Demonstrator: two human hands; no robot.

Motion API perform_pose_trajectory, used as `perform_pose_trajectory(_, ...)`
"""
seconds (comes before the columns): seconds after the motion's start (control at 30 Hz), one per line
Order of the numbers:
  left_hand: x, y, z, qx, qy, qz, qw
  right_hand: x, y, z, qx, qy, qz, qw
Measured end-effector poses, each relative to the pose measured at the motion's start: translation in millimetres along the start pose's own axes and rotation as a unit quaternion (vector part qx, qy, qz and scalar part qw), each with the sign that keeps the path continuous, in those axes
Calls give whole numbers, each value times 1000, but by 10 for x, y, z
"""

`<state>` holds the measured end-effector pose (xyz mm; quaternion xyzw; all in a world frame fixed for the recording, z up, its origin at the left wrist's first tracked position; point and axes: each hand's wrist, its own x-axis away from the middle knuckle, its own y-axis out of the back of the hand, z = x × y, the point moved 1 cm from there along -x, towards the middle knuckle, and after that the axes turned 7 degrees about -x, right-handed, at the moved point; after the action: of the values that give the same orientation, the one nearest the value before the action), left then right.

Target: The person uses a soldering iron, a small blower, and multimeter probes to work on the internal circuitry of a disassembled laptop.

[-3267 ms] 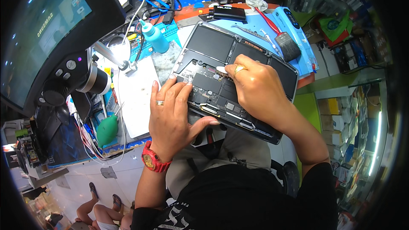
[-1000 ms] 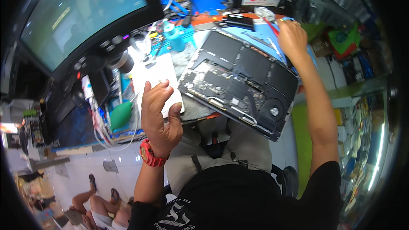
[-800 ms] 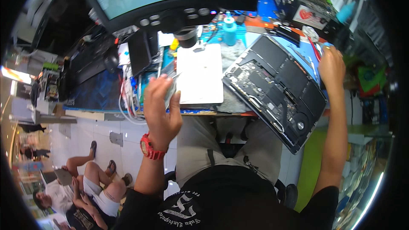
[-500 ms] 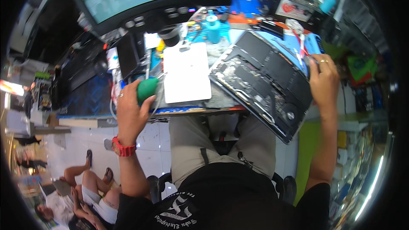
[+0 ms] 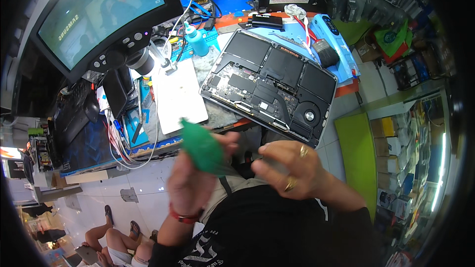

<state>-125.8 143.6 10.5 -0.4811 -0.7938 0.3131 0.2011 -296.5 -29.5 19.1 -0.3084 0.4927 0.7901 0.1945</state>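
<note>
From where I stood, the left hand [image 5: 190, 183] was closed around a green bulb [image 5: 203, 149], blurred, narrow end pointing far. Right hand [image 5: 299, 170] held half-open beside it, fingers loosely curled, parted. Opened laptop [image 5: 282, 89] lay beyond them on the counter [image 5: 349, 89], near right corner overhanging. White panel [image 5: 179, 101] lay left of it; blue bottle [image 5: 197, 43] stood farther; black-bristled brush [image 5: 325, 53] lay far right.
</note>
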Motion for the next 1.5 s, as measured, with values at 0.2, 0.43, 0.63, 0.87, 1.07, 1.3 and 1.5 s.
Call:
perform_pose_trajectory(0.2, -158, -603, 267, 63, 222, 16, 973, 21, 174, -137, -7, 56, -39, 998)
perform_pose_trajectory(0.43, -446, -840, 368, -126, 134, 115, 976, -336, 466, -473, -331, -27, -195, 923)
perform_pose_trajectory(0.63, -788, 75, 59, -651, -331, -28, 683, -924, 768, -1529, -464, -150, -259, 834)
perform_pose_trajectory(0.87, -1018, 687, -145, -806, -271, -47, 524, -1478, 39, -1869, -459, -259, -250, 812)
perform_pose_trajectory(1.07, -1012, 692, -70, -846, -210, -44, 488, -1467, -151, -1931, -476, -217, -184, 832)
perform_pose_trajectory(1.3, -1044, 654, -72, -860, -203, -37, 467, -1425, -124, -1863, -413, -206, -207, 862)
perform_pose_trajectory(1.5, -1053, 644, -62, -863, -192, -42, 465, -1440, -121, -1800, -392, -223, -217, 866)
